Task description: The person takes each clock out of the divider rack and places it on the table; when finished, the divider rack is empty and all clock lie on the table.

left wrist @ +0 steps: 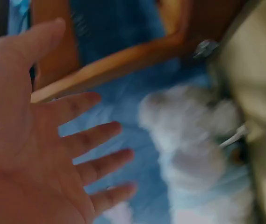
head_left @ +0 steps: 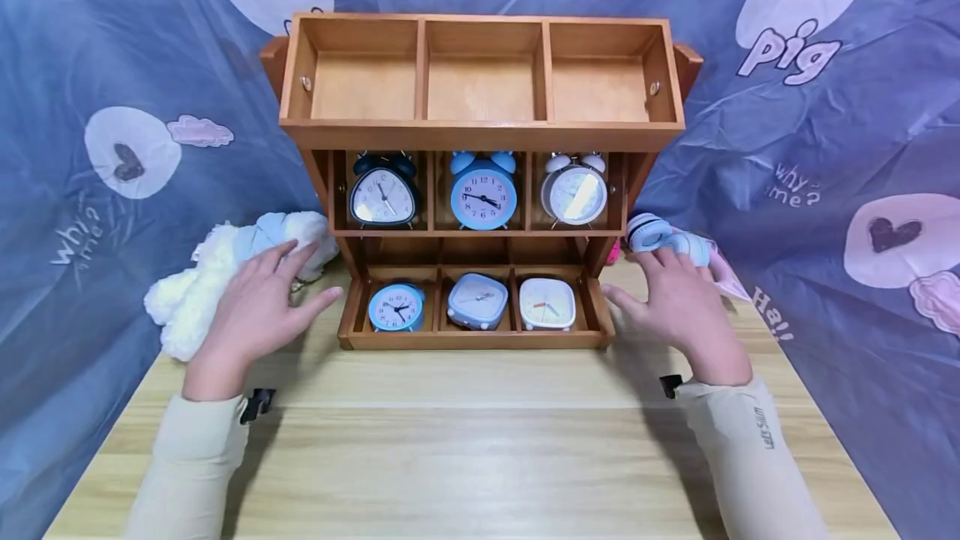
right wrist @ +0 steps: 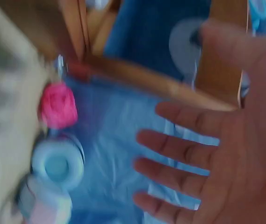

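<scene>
A brown wooden tiered shelf [head_left: 480,137] stands at the table's back. On its middle tier sit a dark triangular alarm clock [head_left: 382,193], a blue twin-bell alarm clock [head_left: 483,197] and a white twin-bell alarm clock [head_left: 575,193]. Below are a round light-blue clock [head_left: 396,307], a blue squarish clock [head_left: 477,301] and a white squarish clock [head_left: 547,304]. My left hand [head_left: 258,298], fingers spread, is beside the shelf's left side, over a white fluffy plush toy [head_left: 183,307]. At the right side, my right hand [head_left: 675,302] is spread near light-blue headphones [head_left: 651,232]. Neither holds anything.
A pale wooden table [head_left: 480,448] extends in front of the shelf. Blue printed cloth [head_left: 750,157] hangs behind and along both sides. Next to the headphones, a bright pink object [right wrist: 59,105] shows in the right wrist view. Both wrist views are blurred.
</scene>
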`<state>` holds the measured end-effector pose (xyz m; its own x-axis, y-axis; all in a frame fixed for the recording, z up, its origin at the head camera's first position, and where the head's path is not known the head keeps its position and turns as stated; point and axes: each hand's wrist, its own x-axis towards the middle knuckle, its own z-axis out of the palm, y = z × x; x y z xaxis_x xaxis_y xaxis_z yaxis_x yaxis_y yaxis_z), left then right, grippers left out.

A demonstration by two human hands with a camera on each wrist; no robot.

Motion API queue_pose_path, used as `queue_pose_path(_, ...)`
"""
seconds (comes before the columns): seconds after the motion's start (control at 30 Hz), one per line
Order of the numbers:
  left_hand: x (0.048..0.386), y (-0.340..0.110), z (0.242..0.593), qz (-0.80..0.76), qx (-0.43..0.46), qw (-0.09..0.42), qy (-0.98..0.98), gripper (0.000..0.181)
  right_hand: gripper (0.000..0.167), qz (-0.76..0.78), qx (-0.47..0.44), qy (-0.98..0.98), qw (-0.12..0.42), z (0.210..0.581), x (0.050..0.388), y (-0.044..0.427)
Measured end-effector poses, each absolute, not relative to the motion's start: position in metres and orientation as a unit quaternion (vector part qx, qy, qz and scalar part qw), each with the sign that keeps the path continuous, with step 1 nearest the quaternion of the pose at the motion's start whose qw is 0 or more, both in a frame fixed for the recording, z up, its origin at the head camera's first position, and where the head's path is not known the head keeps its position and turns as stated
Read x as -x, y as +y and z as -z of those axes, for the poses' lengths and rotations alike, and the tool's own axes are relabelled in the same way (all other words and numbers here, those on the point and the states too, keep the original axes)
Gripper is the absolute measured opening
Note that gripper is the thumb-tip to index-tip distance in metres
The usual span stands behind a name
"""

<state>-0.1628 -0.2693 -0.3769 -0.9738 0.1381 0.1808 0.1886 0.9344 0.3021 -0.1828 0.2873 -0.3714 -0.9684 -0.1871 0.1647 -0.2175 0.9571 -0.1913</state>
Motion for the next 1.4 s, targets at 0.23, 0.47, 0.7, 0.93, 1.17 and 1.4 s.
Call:
queue_pose_path(0.23, 0.168, -0.26, 0.407, 0.251, 0.105, 0.037, -0.962, 0.085, 0.045, -0.226, -0.164, -0.955, 0.099, 0.393, 0.187, 0.255)
queue_pose_path(0.47, 0.168, -0.247, 0.434, 0.3, 0.088, -0.017, -0.95, 0.111, 0.062, -0.289, -0.122, -0.948, 0.059, 0.413, 0.191, 0.227)
queue_pose_path(0.7, 0.168, -0.239, 0.443, 0.323, 0.072, -0.057, -0.942, 0.129, 0.079, -0.307, -0.091, -0.947, 0.034, 0.424, 0.199, 0.205)
queue_pose_path(0.93, 0.171, -0.234, 0.446, 0.315, 0.062, -0.076, -0.944, 0.133, 0.103, -0.29, -0.047, -0.955, -0.045, 0.424, 0.204, 0.191)
queue_pose_path(1.17, 0.173, -0.233, 0.447, 0.317, 0.054, -0.084, -0.943, 0.135, 0.117, -0.257, -0.04, -0.964, -0.045, 0.442, 0.217, 0.195)
queue_pose_path(1.4, 0.174, -0.236, 0.449, 0.326, 0.055, -0.082, -0.94, 0.138, 0.123, -0.246, -0.034, -0.965, -0.083, 0.436, 0.219, 0.192)
